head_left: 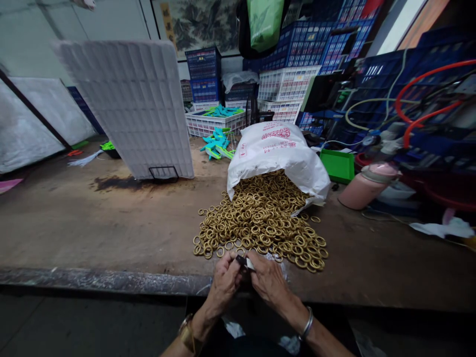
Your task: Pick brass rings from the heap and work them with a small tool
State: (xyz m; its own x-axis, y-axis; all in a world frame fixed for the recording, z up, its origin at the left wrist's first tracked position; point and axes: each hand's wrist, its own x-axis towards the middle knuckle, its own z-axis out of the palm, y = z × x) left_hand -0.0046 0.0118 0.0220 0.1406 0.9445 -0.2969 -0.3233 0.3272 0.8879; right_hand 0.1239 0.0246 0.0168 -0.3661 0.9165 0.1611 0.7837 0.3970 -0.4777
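Note:
At the table's front edge my left hand [225,278] and my right hand [268,278] meet, fingers closed in a pinch. Between their fingertips is a small black-and-white piece [242,261]; its kind I cannot make out, as the fingers cover part of it. Just beyond my hands lies a heap of gold-coloured rings [260,223], with a few loose ones at its near edge. The rings spill from the mouth of a white woven sack [273,148] with red print, which lies on its side.
A tall pale ribbed panel [130,109] stands at left on the brown table [92,228]. Teal and green plastic parts [217,144] lie behind the sack. At right are a green tray [337,166], a pink cylinder [366,186] and red hoses [405,104]. Crates [288,84] are stacked behind.

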